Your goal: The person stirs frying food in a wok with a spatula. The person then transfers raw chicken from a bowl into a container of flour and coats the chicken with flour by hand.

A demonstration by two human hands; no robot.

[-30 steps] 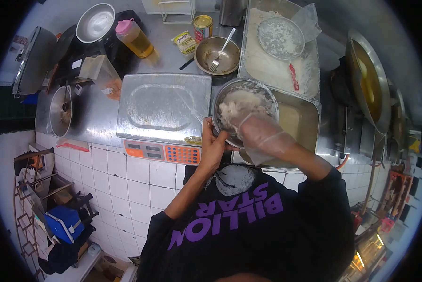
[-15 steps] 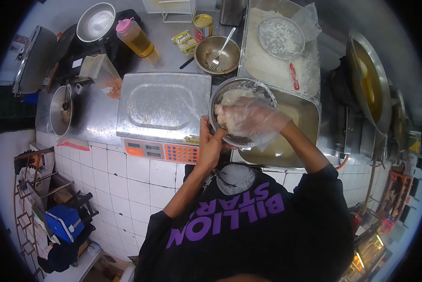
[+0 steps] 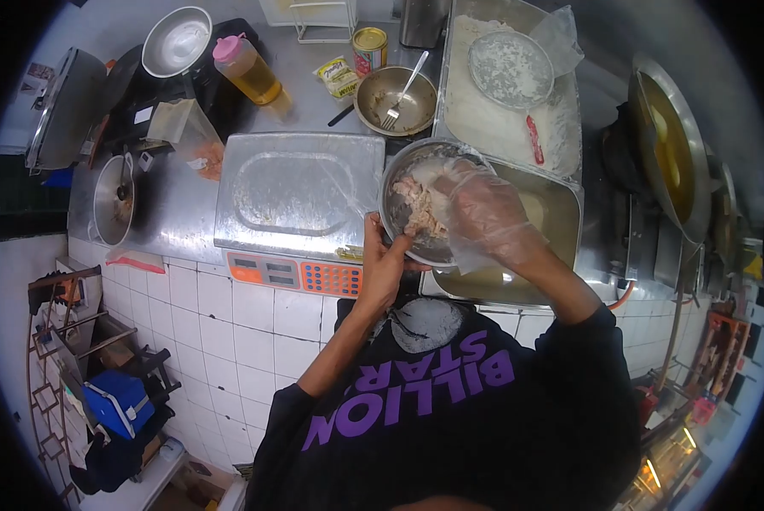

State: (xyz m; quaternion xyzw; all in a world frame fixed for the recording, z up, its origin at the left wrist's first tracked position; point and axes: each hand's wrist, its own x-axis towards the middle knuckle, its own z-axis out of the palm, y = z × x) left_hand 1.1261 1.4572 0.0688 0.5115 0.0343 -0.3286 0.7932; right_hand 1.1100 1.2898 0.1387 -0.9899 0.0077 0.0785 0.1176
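Note:
A metal bowl (image 3: 392, 203) is tilted slightly above the front of the steel tub, its rim gripped by my left hand (image 3: 384, 266), with the thumb over the near left edge. Inside lie pale, flour-coated pieces that look like raw meat (image 3: 423, 209). My right hand (image 3: 488, 217), in a clear plastic glove, reaches into the bowl's right side, beside the pieces. Its fingertips are smeared and partly covered by the glove, so their grip is unclear.
Left of the bowl stands a scale (image 3: 301, 196). Behind are a bowl with a fork (image 3: 390, 119) and a flour tray (image 3: 476, 128). A tub of cloudy liquid (image 3: 552, 209) sits beneath my right arm. Farther right is a wok of oil (image 3: 667, 162).
My right hand has shifted right within the bowl, uncovering the coated pieces on the left. My left hand keeps its hold on the rim.

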